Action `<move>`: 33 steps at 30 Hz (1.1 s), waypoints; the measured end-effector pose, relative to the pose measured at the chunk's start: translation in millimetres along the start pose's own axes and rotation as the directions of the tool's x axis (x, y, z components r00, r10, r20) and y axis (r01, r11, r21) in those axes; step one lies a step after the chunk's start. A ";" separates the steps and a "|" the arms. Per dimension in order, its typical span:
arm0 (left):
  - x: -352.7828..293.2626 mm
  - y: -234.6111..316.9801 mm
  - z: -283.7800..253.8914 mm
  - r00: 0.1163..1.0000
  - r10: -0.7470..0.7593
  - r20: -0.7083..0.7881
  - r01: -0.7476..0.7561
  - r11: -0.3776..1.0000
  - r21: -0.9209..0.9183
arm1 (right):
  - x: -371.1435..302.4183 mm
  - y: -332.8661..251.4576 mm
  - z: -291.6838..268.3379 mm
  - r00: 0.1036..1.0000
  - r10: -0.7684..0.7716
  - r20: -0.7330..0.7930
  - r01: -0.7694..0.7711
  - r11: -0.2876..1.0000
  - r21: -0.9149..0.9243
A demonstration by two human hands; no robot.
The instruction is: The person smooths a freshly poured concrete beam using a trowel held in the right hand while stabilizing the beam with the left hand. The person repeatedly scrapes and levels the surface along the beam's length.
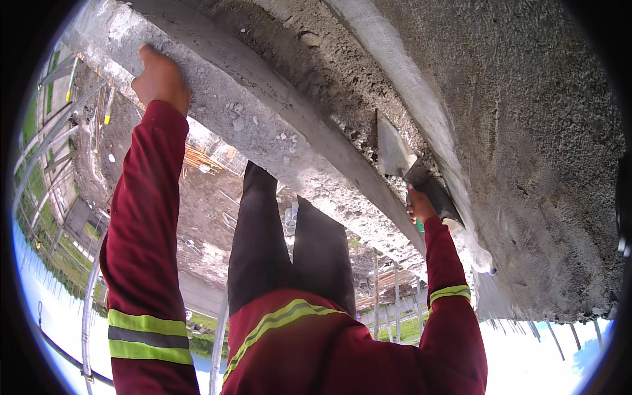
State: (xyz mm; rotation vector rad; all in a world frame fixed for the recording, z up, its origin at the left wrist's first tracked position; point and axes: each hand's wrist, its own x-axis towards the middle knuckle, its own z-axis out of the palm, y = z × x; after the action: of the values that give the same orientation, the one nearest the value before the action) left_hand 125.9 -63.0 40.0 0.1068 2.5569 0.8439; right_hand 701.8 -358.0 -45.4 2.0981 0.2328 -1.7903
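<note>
My right hand (421, 205) is closed around the green handle of a trowel (394, 146). Its flat pointed metal blade lies against rough grey mortar (359, 99) in the trough between a long board-like ledge and the wall. Beside that hand is a dark object (434, 191) whose kind I cannot make out. Farther left, my left hand (161, 80) grips the near edge of the mortar-spattered ledge (263, 122); some of its fingers are hidden.
A rough grey plastered wall (533, 151) rises along the right. A clear plastic bottle (469, 249) lies near my right forearm. Metal scaffold poles (92, 303) stand at left. Beneath the ledge, rubble-strewn ground (204, 224) holds a stack of thin wood strips (201, 158).
</note>
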 end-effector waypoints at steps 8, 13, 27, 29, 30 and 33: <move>6.0 -4.3 4.1 1.000 -0.015 -0.020 0.014 0.998 -0.069 | -1.8 -24.1 51.5 0.938 -0.326 -0.122 0.320 0.945 -0.064; 16.2 -10.0 7.5 1.000 0.026 0.006 -0.025 0.990 -0.140 | -32.4 6.1 28.6 0.968 -0.196 -0.156 0.192 0.980 -0.046; 5.8 -7.6 6.1 1.000 0.009 0.005 -0.008 0.978 -0.207 | -33.9 -7.3 40.8 0.936 -0.279 -0.215 0.256 0.958 -0.129; 8.5 -10.3 4.9 1.000 0.024 -0.001 -0.024 0.988 -0.151 | -33.6 -12.4 36.9 0.969 -0.112 -0.221 0.092 0.991 -0.098; 9.9 -11.4 4.2 1.000 0.028 -0.005 -0.028 0.992 -0.122 | -29.8 -17.1 37.5 0.958 -0.202 -0.204 0.187 0.978 -0.089; 13.5 -13.5 4.2 1.000 0.028 -0.001 -0.027 0.995 -0.101 | -0.8 -39.6 49.1 0.921 -0.360 -0.152 0.353 0.933 -0.073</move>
State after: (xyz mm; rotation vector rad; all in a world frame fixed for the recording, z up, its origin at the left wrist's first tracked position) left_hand 116.4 -68.8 23.9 0.1116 2.5121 0.9809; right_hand 642.4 -340.3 -57.5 2.2857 0.7360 -1.7804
